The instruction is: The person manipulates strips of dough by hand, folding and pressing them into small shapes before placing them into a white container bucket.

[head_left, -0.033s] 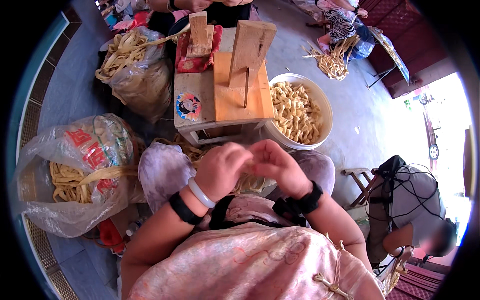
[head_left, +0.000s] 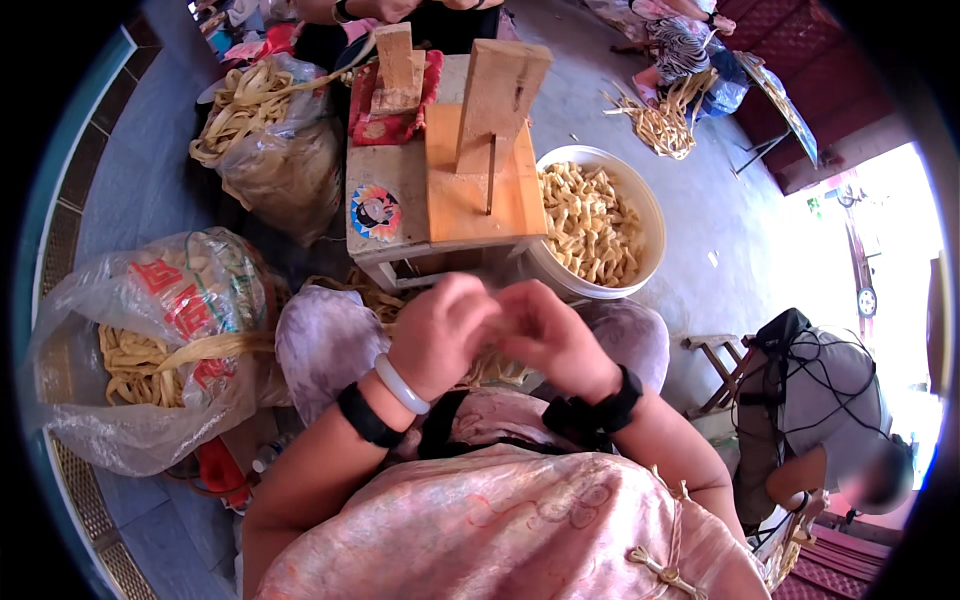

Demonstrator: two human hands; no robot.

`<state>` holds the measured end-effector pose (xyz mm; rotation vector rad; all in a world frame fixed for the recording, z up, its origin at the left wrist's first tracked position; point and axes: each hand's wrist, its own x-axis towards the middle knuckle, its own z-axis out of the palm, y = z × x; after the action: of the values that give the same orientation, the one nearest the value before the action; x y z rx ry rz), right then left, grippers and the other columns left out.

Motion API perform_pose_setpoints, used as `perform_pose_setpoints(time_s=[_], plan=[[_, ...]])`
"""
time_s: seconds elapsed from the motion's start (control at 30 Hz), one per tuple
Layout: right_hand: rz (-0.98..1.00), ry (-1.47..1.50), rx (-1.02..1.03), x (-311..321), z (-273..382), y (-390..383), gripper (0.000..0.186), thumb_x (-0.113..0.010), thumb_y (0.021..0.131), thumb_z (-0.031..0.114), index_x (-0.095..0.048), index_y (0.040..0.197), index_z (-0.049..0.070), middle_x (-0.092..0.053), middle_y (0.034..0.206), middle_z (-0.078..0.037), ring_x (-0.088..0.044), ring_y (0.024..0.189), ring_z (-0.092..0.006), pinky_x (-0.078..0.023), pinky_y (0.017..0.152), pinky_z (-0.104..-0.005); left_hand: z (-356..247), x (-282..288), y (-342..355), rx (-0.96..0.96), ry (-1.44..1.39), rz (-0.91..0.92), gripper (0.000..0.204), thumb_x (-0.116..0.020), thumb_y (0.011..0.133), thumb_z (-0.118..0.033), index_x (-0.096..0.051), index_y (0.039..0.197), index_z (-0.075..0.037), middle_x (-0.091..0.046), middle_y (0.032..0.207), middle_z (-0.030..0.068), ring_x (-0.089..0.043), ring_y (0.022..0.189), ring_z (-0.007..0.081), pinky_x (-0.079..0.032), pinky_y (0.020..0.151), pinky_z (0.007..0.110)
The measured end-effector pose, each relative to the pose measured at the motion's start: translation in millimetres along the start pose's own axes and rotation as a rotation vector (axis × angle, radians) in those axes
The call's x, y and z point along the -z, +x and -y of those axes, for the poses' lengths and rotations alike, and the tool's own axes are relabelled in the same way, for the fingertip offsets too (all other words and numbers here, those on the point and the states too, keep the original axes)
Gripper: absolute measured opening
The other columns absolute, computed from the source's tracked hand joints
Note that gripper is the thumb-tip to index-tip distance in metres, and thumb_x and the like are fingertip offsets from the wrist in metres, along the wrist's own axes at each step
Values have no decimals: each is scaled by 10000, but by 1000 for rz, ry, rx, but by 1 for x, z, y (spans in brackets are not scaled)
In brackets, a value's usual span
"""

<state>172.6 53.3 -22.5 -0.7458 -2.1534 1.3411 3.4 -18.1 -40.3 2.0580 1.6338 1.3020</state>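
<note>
My left hand (head_left: 440, 330), with a pale bangle and a black band at the wrist, meets my right hand (head_left: 555, 335) above my lap. The fingers of both are curled in and nearly touch at the tips. Anything between them is hidden and blurred. Beneath the hands lie flat, pale straw-coloured strips (head_left: 495, 368). Another strip (head_left: 220, 346) runs from a clear plastic bag (head_left: 85, 425) on the left toward my left knee. Ahead of my hands is a wooden stand with an upright board (head_left: 508, 100) and a thin rod (head_left: 491, 180), on a low table (head_left: 400, 235).
Right of the table stands a white bucket (head_left: 655, 225) full of folded straw-coloured pieces. A second bag (head_left: 285, 180) with strips sits at far left. A smaller wood block (head_left: 395, 70) rests on red cloth. Other people sit across the table, at far right and at lower right.
My fingers have shifted slightly where the hands meet, and my right hand's fingers have curled further down. The view has moved a touch; the things around stay in place.
</note>
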Motion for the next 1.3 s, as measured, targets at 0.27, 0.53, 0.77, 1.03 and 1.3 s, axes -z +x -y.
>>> perform_pose_setpoints(time_s=[0.27,0.53,0.77,1.03,1.3], plan=[[-243,-159,153,-2,7,0,247,-665,719,-74,-541,896,44,-543,841,-135,-569,758,-310,-479,638,-375,10,13,-5,790,-1443,274,146,-703,809,17,-635,920,-49,-561,1114,18,-575,954,117,-478,844,240],[93,245,-119,12,15,-1,187,-679,817,71,-586,969,14,-577,765,-110,-592,704,-247,-472,624,-337,15,5,-13,520,-1112,33,191,-673,887,-65,-632,1073,-49,-641,1022,-4,-586,900,82,-478,818,230],[171,-458,441,16,32,1,150,-643,841,114,-588,729,31,-574,711,-129,-572,618,-322,-465,557,-410,5,20,-2,701,-885,-24,139,-552,986,-163,-640,996,-56,-522,745,-67,-466,676,22,-382,604,179],[126,-164,338,30,27,-7,207,-635,891,215,-592,935,17,-597,793,-147,-588,694,-350,-493,639,-413,8,18,-2,553,-437,-143,180,-547,989,-185,-636,993,-29,-674,839,41,-592,758,88,-479,695,253],[151,-224,363,13,31,12,180,-649,756,-9,-563,899,58,-568,696,-110,-585,633,-331,-473,570,-408,12,8,7,567,-563,-98,156,-568,977,-154,-608,1080,-44,-556,814,-40,-434,685,20,-374,602,179]])
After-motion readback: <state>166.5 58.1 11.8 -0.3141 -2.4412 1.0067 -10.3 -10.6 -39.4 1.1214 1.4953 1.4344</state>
